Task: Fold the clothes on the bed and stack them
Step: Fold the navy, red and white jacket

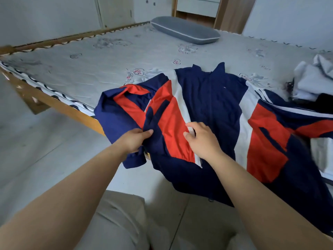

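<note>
Jacket spread at the near edge of the bed, both my hands on it.

The thin, smooth jacket (207, 98), navy with red and white panels, lies collar-away, hem hanging over the bed (90, 69) edge. My left hand (135, 139) pinches a navy fold of its sleeve; my right hand (201, 139), fingers curled, grips the white stripe. A rumpled pale clothes heap (311, 78) lies far right; a grey oblong pillow (185, 30) beyond.

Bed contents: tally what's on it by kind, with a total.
Jacket, navy, red and white, held by left hand and right hand: 1
Pillow, grey: 1
Heap of unfolded clothes, pieces uncountable: 1
Total: 3
</note>
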